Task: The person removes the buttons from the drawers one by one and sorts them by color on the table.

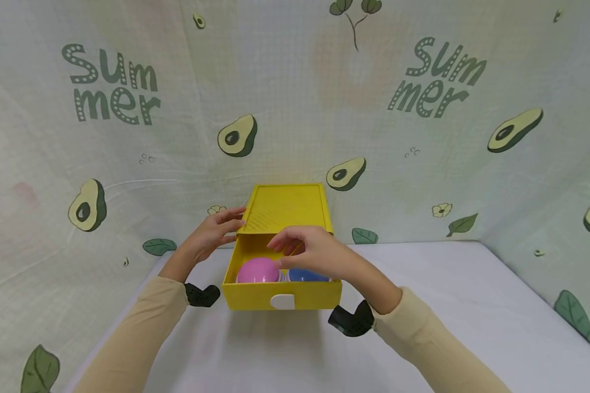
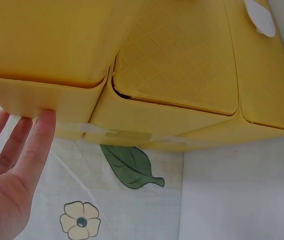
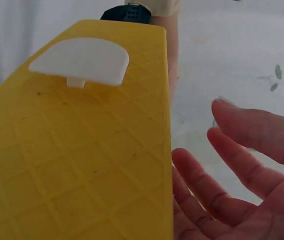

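Note:
A yellow box with drawers (image 1: 287, 207) stands at the back of the table, one drawer (image 1: 243, 296) pulled out toward me. Inside that drawer, a rounded pink thing (image 1: 258, 271) sits on the left and a rounded blue thing (image 1: 307, 275) on the right, the blue one partly covered by my hand. My right hand (image 1: 317, 251) hovers over the drawer with loosely bent fingers, nothing between them. At the box's left side, the fingertips of my left hand (image 1: 213, 234) touch the yellow wall, fingers stretched out, as the left wrist view also shows.
A white pull tab (image 1: 282, 301) sticks out from the drawer front. Behind the box hangs a cloth (image 1: 285, 109) printed with avocados and leaves. The white table (image 1: 423, 305) extends in front of the box and to its right.

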### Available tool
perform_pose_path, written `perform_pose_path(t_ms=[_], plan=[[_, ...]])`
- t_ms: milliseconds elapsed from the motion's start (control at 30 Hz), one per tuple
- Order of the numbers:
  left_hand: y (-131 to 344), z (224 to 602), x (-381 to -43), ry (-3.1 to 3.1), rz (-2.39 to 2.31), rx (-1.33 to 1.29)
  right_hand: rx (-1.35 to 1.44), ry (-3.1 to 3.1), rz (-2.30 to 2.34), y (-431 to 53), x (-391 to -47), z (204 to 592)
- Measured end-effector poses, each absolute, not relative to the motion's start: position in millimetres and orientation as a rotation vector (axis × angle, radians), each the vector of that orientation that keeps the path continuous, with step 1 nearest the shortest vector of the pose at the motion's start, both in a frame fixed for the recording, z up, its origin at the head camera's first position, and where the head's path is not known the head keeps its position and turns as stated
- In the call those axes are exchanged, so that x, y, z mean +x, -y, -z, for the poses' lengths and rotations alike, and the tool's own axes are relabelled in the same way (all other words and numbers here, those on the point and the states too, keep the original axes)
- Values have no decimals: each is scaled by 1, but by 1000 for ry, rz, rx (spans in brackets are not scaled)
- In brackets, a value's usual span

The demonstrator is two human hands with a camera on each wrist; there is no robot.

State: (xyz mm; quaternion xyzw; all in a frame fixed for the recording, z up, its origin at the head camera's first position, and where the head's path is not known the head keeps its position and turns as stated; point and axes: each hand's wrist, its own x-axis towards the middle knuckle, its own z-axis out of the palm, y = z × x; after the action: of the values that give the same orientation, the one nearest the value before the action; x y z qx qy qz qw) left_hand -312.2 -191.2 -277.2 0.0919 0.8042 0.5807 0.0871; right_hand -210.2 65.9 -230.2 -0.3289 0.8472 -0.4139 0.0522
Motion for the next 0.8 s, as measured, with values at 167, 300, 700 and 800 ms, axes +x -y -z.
perform_pose_path(t_ms=[167, 300, 700, 800], plan=[[192, 278, -312, -2367, -1753, 290, -1022, -2568, 1035, -59, -220, 227], [192, 277, -311, -2357, -1757, 294, -987, -2571, 895, -55, -225, 225], [191, 278, -310, -2358, -1754, 295, -922, -2540, 611, -47, -243, 223], [191, 277, -310, -2364, -1749, 305, -924, -2544, 525, -41, -245, 225]])
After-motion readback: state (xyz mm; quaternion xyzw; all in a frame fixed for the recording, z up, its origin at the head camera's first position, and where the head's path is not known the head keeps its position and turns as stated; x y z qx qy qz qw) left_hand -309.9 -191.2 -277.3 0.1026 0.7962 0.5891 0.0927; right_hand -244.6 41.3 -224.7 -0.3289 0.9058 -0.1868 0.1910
